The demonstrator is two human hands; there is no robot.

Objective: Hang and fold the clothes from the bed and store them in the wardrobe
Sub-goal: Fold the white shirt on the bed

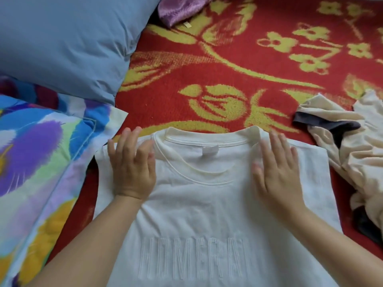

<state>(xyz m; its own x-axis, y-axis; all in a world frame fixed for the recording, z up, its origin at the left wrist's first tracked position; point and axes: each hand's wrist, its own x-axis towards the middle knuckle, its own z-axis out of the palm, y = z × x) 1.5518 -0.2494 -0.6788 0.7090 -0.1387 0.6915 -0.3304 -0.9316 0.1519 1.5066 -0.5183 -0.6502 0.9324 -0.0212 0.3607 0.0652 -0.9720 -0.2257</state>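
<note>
A white T-shirt [207, 204] with raised lettering lies flat, front up, on the red and yellow flowered bed cover [238, 65], its collar pointing away from me. My left hand [132, 164] rests flat on the shirt's left shoulder, fingers straight and spread. My right hand [277, 168] lies flat on the right shoulder in the same way. Both sleeves seem tucked under, so the shirt's sides run straight.
A crumpled beige garment with dark trim [348, 148] lies at the right edge. A blue pillow [68, 42] and a bright flowered pillow [41, 154] sit at the left. A purple satin cloth [180, 7] lies at the top.
</note>
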